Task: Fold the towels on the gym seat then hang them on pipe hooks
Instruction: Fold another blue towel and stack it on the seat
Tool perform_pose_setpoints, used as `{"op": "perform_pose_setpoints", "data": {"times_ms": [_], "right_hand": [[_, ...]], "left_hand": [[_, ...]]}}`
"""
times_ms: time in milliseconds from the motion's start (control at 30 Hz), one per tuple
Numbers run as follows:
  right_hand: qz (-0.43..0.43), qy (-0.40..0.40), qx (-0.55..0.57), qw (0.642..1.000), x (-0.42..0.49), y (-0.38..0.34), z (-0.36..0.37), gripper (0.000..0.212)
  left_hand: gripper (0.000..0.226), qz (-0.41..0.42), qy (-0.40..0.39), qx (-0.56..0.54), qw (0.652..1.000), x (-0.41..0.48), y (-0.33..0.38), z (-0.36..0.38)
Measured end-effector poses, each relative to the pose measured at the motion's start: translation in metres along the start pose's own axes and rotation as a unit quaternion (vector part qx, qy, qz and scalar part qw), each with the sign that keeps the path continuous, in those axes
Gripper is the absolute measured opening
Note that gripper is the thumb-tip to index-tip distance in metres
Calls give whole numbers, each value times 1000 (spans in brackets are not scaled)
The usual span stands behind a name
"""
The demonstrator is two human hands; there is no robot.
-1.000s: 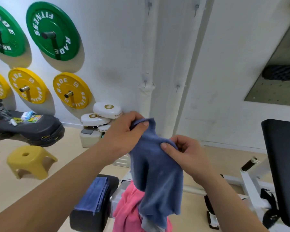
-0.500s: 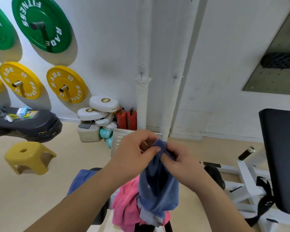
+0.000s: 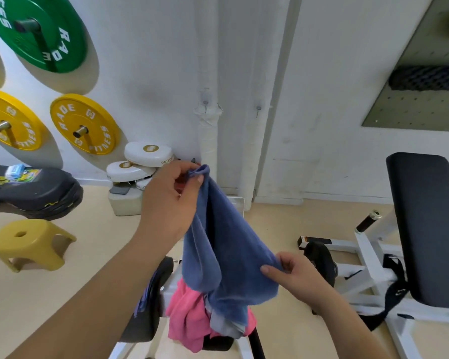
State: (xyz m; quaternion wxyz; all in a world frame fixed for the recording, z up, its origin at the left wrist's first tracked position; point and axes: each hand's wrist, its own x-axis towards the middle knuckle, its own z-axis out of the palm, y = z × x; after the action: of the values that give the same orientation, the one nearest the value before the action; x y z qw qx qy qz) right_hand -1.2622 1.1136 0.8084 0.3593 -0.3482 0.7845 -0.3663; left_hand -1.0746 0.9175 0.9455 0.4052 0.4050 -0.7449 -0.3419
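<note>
I see a blue towel (image 3: 226,244), pink towel (image 3: 189,320), green plate (image 3: 40,29) & yellow plates (image 3: 84,124), yellow stool (image 3: 30,244), black bench (image 3: 428,224), white wall (image 3: 153,60).

My left hand (image 3: 171,200) covers most of a red thing (image 3: 179,186) by the wall, so I cannot tell what it is. The blue towel (image 3: 226,244) I hold up hides my left fingertips, the middle of the pink towel (image 3: 187,320) and most of a grey cloth (image 3: 223,325) below. My left forearm (image 3: 88,294) crosses the black seat pad (image 3: 151,325), leaving only a strip of a folded blue cloth (image 3: 145,294) on it. The green plate (image 3: 44,29) is cut by the top edge. The pipe hooks (image 3: 205,104) are too small for me to make out their shape.
</note>
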Motion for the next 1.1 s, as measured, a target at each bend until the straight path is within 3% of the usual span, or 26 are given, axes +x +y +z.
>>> {"op": "perform_pose_setpoints", "data": {"times_ms": [100, 233, 300, 367, 433, 533, 633, 800, 933, 1100], "right_hand": [[10, 30, 60, 998, -6, 15, -5, 20], [-60, 120, 54, 990, -14, -25, -6, 16], [-116, 116, 1, 986, -21, -50, -3, 18], [-164, 83, -34, 982, -28, -68, -1, 22], [-202, 59, -62, 976, -34, -78, -4, 19], [-186, 44, -45, 981, -36, -77, -9, 13], [-116, 37, -8, 993, -32, -56, -10, 8], [-9, -5, -3, 1000, -36, -8, -2, 12], [46, 28, 20, 998, -41, 9, 5, 14], [-22, 166, 194, 967, -52, -37, -3, 28]], "left_hand": [[11, 3, -26, -5, 1000, -6, -9, -1], [19, 60, -238, 12, 969, -42, -21, 16], [26, 106, -300, 24, 948, -57, -19, 29], [46, 91, -330, 5, 940, -64, -17, 39], [50, 108, -325, 16, 939, -66, -21, 45], [29, 152, -286, 39, 945, -66, -27, 43], [18, 109, -233, 9, 966, -66, -29, 37], [19, -15, -138, -69, 988, -58, -23, 21], [22, -81, -83, -75, 990, -50, -36, 9], [26, -118, -95, -66, 986, -55, -39, 3]]}}
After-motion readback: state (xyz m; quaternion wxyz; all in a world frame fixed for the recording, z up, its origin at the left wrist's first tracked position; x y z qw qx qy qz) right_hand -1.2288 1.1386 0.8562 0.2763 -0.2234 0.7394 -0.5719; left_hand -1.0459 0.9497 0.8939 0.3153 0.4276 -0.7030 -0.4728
